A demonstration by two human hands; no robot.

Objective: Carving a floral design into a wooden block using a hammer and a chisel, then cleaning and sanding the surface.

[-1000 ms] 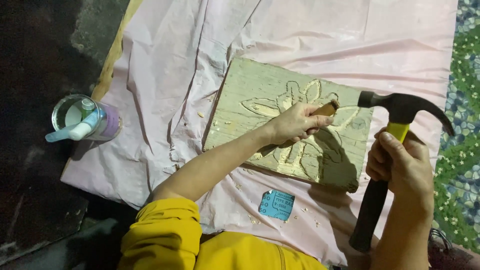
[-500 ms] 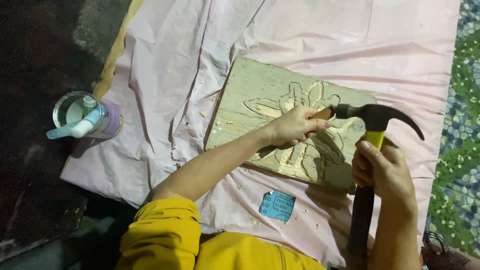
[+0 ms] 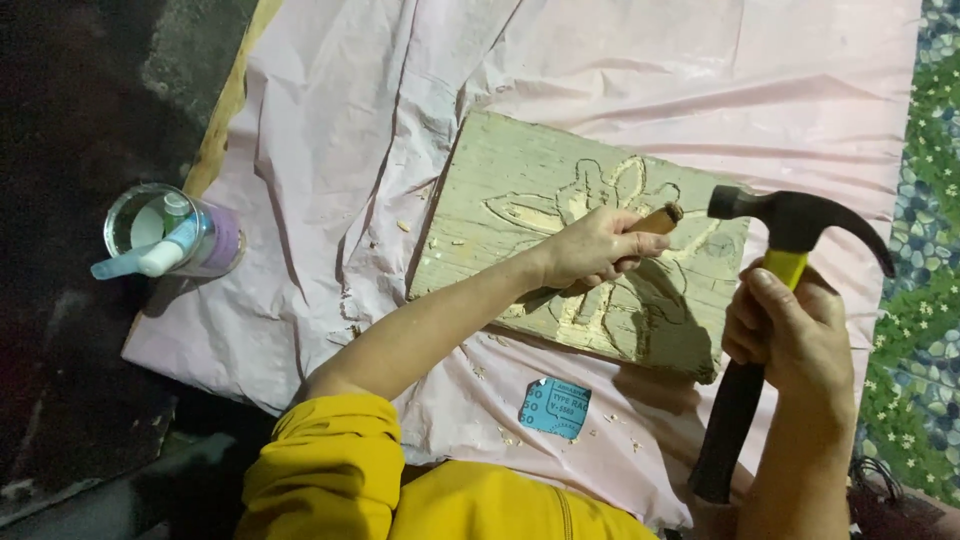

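Pink sheet (image 3: 400, 120) on a dark floor: chisel-and-hammer carving of one board (image 3: 520, 190).

Left hand (image 3: 590, 248) is clenched around one wooden-handled chisel (image 3: 660, 218), its tip hidden under the fingers on the board's flower outline; right hand (image 3: 790, 335) grasps one claw hammer (image 3: 790, 215) by its yellow-and-black handle, head just right of the chisel butt, apart from it. Judged step: mid-strike, cutting the relief; the next blow calls for a square hit on the butt with the chisel held steady. Left of the sheet stands one clear cup (image 3: 175, 232); one blue label (image 3: 556, 408) lies near; chips are scattered.
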